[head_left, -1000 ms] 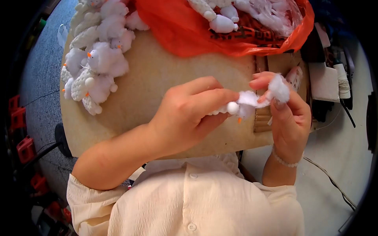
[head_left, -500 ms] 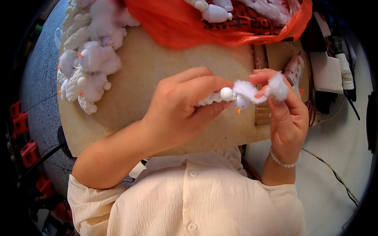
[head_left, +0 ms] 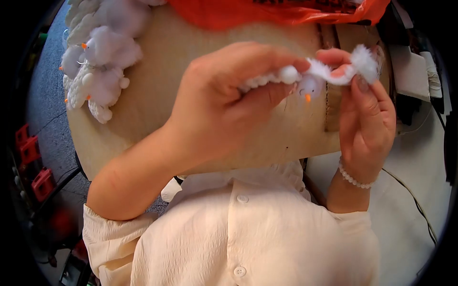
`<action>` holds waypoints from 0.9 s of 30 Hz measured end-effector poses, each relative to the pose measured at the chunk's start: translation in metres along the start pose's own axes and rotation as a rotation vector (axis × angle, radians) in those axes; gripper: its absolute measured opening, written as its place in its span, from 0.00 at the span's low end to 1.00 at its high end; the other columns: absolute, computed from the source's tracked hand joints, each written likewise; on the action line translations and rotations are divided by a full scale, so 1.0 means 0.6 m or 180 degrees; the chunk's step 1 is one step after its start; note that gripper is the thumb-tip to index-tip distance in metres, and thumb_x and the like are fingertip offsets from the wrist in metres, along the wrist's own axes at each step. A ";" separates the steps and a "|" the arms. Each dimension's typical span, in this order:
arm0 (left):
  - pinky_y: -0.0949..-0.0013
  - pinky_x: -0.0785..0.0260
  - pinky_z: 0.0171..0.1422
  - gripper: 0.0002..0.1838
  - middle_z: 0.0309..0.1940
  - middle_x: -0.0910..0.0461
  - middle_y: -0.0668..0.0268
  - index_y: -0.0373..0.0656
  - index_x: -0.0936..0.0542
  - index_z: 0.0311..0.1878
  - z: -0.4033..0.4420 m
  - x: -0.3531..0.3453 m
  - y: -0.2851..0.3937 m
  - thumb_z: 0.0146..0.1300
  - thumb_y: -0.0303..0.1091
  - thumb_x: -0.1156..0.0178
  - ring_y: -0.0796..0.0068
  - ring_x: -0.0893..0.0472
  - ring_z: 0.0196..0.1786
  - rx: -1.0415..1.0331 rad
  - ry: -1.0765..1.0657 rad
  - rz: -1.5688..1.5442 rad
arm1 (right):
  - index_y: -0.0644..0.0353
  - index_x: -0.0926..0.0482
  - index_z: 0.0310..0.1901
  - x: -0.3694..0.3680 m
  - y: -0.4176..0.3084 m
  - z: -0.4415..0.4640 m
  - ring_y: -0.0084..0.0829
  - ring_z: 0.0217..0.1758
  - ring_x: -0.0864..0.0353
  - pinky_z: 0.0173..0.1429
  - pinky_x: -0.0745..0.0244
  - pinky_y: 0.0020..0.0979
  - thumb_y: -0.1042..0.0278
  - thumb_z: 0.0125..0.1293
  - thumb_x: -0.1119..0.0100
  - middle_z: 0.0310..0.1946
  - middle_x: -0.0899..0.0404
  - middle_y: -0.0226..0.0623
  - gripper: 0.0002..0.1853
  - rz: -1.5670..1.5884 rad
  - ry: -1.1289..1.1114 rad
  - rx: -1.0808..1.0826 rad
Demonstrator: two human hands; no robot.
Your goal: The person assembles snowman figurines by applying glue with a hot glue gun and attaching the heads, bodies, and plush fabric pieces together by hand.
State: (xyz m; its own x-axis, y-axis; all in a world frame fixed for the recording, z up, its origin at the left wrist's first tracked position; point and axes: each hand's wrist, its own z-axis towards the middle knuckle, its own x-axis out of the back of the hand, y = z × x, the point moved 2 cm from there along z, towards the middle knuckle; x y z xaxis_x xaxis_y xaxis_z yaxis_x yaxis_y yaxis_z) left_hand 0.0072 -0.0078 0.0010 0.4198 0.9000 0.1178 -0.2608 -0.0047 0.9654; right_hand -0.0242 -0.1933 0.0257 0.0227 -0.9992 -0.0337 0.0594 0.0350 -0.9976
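Note:
My left hand [head_left: 229,90] grips a small white snowman doll [head_left: 309,87] with a knitted body, an orange nose and a white ball beside its head. The doll's face is turned toward me. A fluffy white strip [head_left: 327,74] runs from the doll's head to my right hand [head_left: 365,100], which pinches it near its furry end [head_left: 364,64] between thumb and fingers. Part of the doll's body is hidden inside my left hand. At the table's left lies a pile of similar white dolls [head_left: 112,50] with orange noses.
The wooden table [head_left: 157,100] curves in front of me. A red plastic bag [head_left: 224,13] lies along its far side. Cardboard [head_left: 334,112] is under my right hand. At the right stand a white block [head_left: 409,74] and a roll [head_left: 431,71]. Red objects [head_left: 43,185] are at the lower left.
Both hands, with the doll and strip, have moved up and slightly right in view, while the pile and bag have shifted upward. Both grips remain closed.

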 end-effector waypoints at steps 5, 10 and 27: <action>0.84 0.31 0.32 0.13 0.35 0.20 0.71 0.37 0.21 0.49 0.001 0.001 -0.002 0.61 0.24 0.39 0.89 0.24 0.34 0.0388 0.0126 -0.0520 | 0.75 0.25 0.45 -0.004 0.005 0.001 0.40 0.58 0.30 0.69 0.46 0.38 0.69 0.68 0.55 0.52 0.28 0.56 0.15 0.0128 -0.0031 0.0145; 0.84 0.31 0.31 0.12 0.34 0.20 0.70 0.37 0.21 0.50 0.006 -0.001 -0.007 0.62 0.25 0.40 0.88 0.24 0.32 0.0589 0.0122 -0.0567 | 0.76 0.25 0.46 0.003 0.016 0.006 0.40 0.58 0.30 0.69 0.45 0.37 0.70 0.68 0.55 0.53 0.28 0.56 0.15 0.0199 -0.0022 0.0053; 0.76 0.28 0.34 0.14 0.39 0.20 0.66 0.37 0.25 0.52 0.002 0.003 -0.006 0.64 0.29 0.41 0.80 0.21 0.35 0.0926 0.0246 -0.1655 | 0.75 0.27 0.50 -0.013 0.024 -0.006 0.40 0.60 0.30 0.68 0.42 0.41 0.72 0.69 0.55 0.55 0.28 0.54 0.15 0.0414 0.0125 0.0010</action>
State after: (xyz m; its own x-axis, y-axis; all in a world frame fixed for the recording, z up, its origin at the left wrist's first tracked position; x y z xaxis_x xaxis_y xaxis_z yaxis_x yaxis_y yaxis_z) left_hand 0.0098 -0.0064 -0.0023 0.3612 0.8452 -0.3938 0.2151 0.3354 0.9172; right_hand -0.0273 -0.1852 0.0115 -0.0087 -0.9862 -0.1653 0.0616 0.1644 -0.9845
